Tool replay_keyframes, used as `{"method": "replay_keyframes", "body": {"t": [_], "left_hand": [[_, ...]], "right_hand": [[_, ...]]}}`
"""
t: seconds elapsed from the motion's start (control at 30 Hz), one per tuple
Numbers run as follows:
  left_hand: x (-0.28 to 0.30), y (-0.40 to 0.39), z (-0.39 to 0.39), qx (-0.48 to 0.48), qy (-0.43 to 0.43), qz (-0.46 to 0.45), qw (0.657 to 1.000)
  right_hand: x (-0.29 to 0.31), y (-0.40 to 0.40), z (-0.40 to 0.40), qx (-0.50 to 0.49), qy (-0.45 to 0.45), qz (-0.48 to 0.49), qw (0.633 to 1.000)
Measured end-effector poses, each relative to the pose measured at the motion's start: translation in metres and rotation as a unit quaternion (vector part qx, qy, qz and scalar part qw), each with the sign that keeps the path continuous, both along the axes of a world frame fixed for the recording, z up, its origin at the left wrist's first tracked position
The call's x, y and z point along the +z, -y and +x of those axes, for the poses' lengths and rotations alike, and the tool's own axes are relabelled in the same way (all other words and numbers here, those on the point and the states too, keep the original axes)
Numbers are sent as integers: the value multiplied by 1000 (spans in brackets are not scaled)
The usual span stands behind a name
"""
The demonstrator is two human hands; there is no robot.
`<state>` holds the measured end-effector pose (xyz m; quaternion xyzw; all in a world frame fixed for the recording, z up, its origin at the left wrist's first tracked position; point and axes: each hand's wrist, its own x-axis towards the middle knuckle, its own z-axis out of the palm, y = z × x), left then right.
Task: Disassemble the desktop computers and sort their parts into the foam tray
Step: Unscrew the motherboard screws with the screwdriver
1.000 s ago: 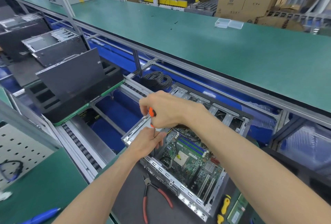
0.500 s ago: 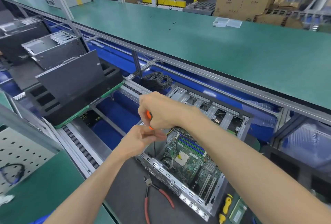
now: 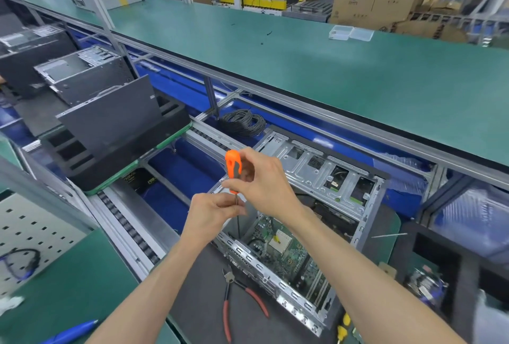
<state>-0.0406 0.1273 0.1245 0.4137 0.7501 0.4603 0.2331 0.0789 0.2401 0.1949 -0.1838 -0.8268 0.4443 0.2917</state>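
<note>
A long green table (image 3: 316,49) runs across the scene beyond the open computer case (image 3: 316,206), which serves here as the landmark. The case lies on a dark mat (image 3: 198,302) with its side off, so the green motherboard (image 3: 286,252) inside shows. Left of the case and farther off, a black foam tray (image 3: 115,162) sits on the roller line, with a dark side panel (image 3: 110,118) leaning upright in it. Beyond that tray, well left of the case, two more desktop cases (image 3: 82,73) stand in a row. Just behind the case's far left corner lies a coil of black cable (image 3: 242,122).

Above the case's left edge the right hand (image 3: 261,181) grips the orange-handled screwdriver (image 3: 233,164), fingers curled round the handle, blade pointing down. Directly below it the left hand (image 3: 212,211) pinches the screwdriver's thin shaft, fingers drawn together on it.

On the mat just in front of the case lie red-handled pliers (image 3: 234,302). At the case's near right corner a yellow tool handle (image 3: 343,327) shows in part.
</note>
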Motion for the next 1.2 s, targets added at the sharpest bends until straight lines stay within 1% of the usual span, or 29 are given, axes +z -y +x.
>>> {"method": "replay_keyframes", "body": {"t": [0.1,0.2,0.27,0.33,0.43,0.5,0.57,0.63,0.73,0.83,0.9,0.97,1.07,1.13,1.2], "left_hand": [[4,0,-2,-48,-42,-10,998],[11,-1,-3,-95,-55,-20,994],[13,-2,-6,-107,-75,-33,991],[14,-2,-8,-108,-74,-33,991],[14,-1,-9,-89,-40,-23,995],[13,-1,-9,-59,-32,-24,997],[13,-1,-8,-36,-32,-19,999],[14,-2,-7,-28,-33,-24,999],[15,-6,-8,-18,-41,-47,998],[14,-10,-9,-16,-64,-85,994],[14,-12,-8,-11,-89,-101,991],[15,-14,-7,-12,-95,-102,990],[17,-17,-5,-26,-113,-99,988],[18,-16,-5,-57,-116,-85,988],[20,-15,-4,-87,-128,-70,985]], "right_hand": [[1,1,-3,53,30,10,998],[-2,-1,-4,110,57,-29,992],[-8,-4,-3,122,67,-40,989],[-17,-7,0,105,62,-32,992],[-39,-6,6,44,58,-33,997],[-61,-4,13,0,94,-50,994],[-84,1,19,0,151,-58,987],[-101,9,20,14,184,-73,980],[-117,19,11,16,170,-90,981],[-125,24,-1,-10,148,-103,983],[-130,24,-6,-16,160,-86,983],[-135,23,-8,-24,186,-56,981],[-138,20,-5,-24,226,9,974],[-137,17,0,-14,222,30,974],[-133,12,4,-6,195,25,980]]}}
